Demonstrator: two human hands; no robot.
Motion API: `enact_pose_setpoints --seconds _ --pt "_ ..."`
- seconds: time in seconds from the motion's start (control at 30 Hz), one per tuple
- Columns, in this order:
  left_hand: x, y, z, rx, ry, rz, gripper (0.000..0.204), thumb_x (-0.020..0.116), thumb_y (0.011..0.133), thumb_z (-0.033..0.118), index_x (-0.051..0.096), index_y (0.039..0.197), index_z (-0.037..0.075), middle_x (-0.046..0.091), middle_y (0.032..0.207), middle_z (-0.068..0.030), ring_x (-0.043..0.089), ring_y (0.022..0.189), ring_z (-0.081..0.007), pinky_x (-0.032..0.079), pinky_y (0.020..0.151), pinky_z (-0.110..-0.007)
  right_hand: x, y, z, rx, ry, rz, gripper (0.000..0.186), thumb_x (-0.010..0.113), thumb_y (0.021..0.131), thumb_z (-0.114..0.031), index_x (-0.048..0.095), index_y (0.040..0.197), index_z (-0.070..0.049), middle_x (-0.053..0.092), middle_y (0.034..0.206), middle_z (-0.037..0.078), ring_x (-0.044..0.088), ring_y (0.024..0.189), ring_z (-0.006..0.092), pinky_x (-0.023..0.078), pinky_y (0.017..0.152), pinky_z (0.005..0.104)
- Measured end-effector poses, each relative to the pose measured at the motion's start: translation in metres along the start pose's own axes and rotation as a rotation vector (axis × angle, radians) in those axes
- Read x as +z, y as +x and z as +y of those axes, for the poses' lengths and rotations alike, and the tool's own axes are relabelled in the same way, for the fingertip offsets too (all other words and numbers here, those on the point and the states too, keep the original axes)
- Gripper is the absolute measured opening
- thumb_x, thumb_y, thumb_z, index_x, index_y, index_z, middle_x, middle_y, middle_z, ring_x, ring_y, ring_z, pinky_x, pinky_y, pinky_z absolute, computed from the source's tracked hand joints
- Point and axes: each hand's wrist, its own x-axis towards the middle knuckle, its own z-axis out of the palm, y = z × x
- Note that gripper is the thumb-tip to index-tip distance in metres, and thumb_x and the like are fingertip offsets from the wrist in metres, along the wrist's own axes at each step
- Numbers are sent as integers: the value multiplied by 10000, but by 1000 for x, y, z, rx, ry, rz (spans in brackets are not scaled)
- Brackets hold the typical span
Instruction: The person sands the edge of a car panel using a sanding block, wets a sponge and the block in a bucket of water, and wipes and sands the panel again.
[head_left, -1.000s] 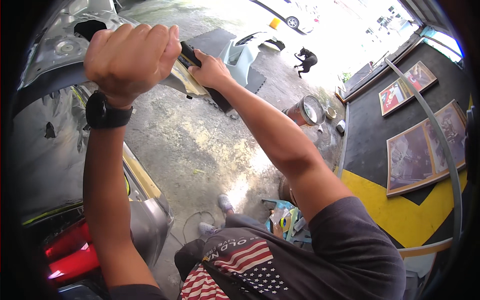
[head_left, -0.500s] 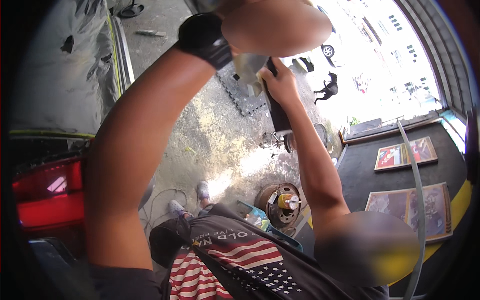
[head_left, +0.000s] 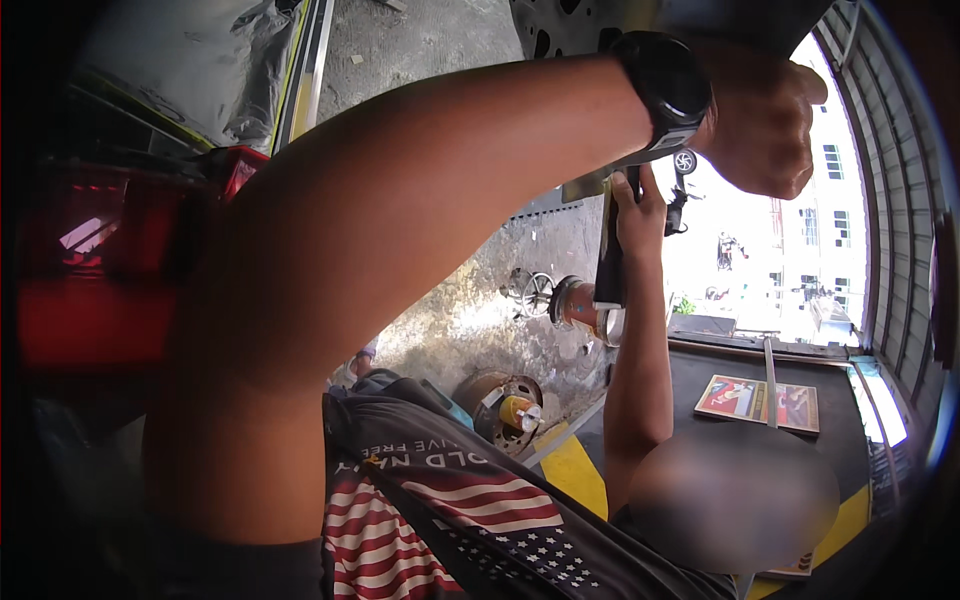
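Observation:
My left arm reaches across the view, a black watch (head_left: 670,90) at its wrist. Curled into a fist at the upper right is my left hand (head_left: 765,125); whatever its fingers may hold is hidden. A dark panel with holes (head_left: 570,25) shows behind that wrist at the top edge. Lower down, my right hand (head_left: 640,225) grips a long, dark, bar-shaped tool (head_left: 608,265) with a pale edge. The tool stands nearly upright, and its upper end disappears behind my left forearm.
A red tail light (head_left: 90,320) is at the left, below a vehicle under silver sheeting (head_left: 180,60). A rusty wheel rim (head_left: 475,395) bears a yellow tin (head_left: 518,413). Beyond my right forearm lies a framed picture (head_left: 735,398). A bucket-like container (head_left: 580,305) stands on the concrete floor.
My left hand has swung to the right, across and above my right hand. The right hand still holds the bar-shaped tool. The view has shifted, and the holed panel now shows at the top.

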Motion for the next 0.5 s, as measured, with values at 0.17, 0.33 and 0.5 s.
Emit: enact_pose_setpoints --seconds 0.17,0.33,0.5 --pt "8 28 7 -2 22 -2 657 819 825 480 594 1340 139 641 1276 -73 532 1236 -234 297 1138 -552 -2 9 -3 45 -498 -88 386 658 1001 -141 681 1338 47 783 1187 193 740 1073 292 541 987 442" --pt "7 4 10 -31 29 2 674 820 827 488 595 1358 138 643 1293 -75 533 1253 -237 296 1150 -557 -6 3 -5 8 21 -64 510 664 987 -133 619 1468 30 745 1314 176 695 1200 233 519 1050 369" --pt "-7 -31 -7 68 64 -18 691 820 828 496 596 1375 137 644 1310 -77 534 1269 -240 294 1162 -562 -6 2 -9 92 -420 -115 660 701 975 -303 535 1573 -76 770 1205 213 739 1169 332 539 1002 414"
